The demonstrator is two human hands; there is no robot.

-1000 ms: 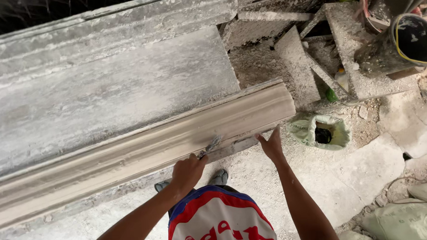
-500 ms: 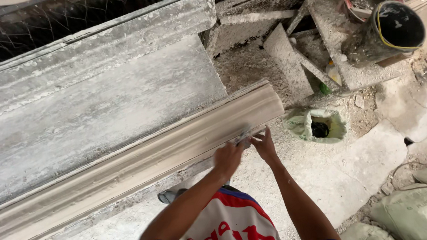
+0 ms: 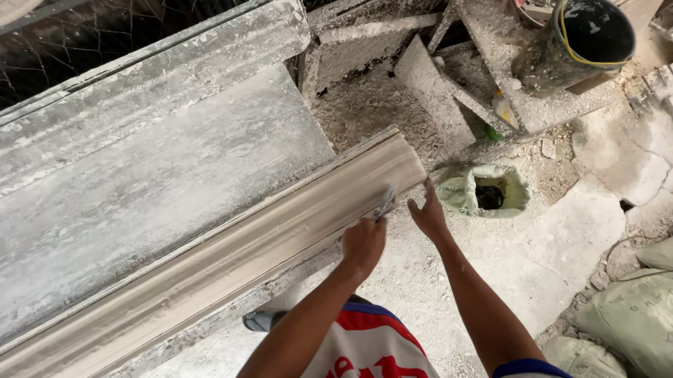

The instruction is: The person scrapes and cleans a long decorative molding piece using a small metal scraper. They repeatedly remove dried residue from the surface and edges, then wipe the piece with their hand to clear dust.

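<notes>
Plaster moulding [image 3: 204, 253]: ur left hand [image 3: 364, 244] fingers closed round a small scraper [image 3: 385, 202] w/ its edge on the profile; right hand [image 3: 429, 215] open-fingered, bracing the right end.

Dusty, cracked concrete floor [image 3: 577, 233] — open sack [image 3: 486, 191] right, black bucket [image 3: 595, 27] far right, wire mesh [image 3: 85, 49] far left, plaster-caked counter [image 3: 128, 189] — even daylight.

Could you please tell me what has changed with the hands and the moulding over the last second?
The left hand, holding a small scraper, has slid along the long moulding toward its right end. The right hand stays open at that end, and the left hand's grip on the scraper is unchanged. The moulding, the sack and the black bucket have not moved.
</notes>
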